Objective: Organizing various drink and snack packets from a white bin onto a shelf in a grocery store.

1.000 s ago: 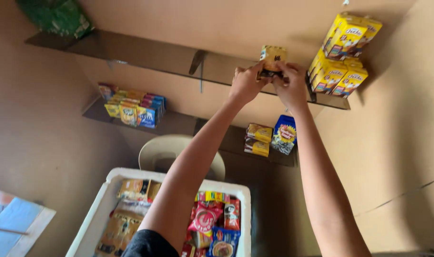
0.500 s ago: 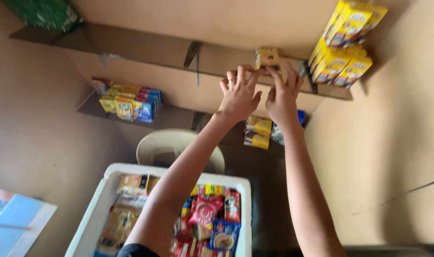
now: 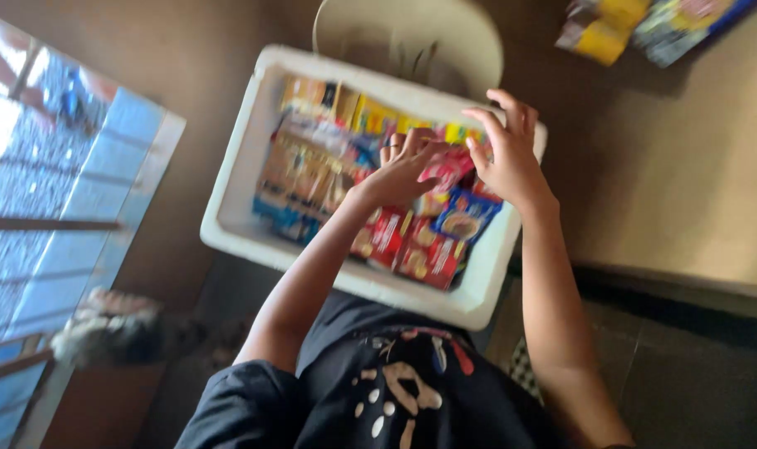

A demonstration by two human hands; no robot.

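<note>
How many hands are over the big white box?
2. The left hand is down among the colourful snack packets inside the white foam box. The right hand, fingers spread, is above the box's far right corner. No other hands show in this blurred view.

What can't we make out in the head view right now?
- Packets in the white foam box: motion blur, so their kinds are unreadable.
- Left hand and right hand: blurred over the packets; whether either grips one is unclear.
- Yellow and blue packs: cut off by the top edge.
- Pale chair: partly hidden behind the box.
</note>
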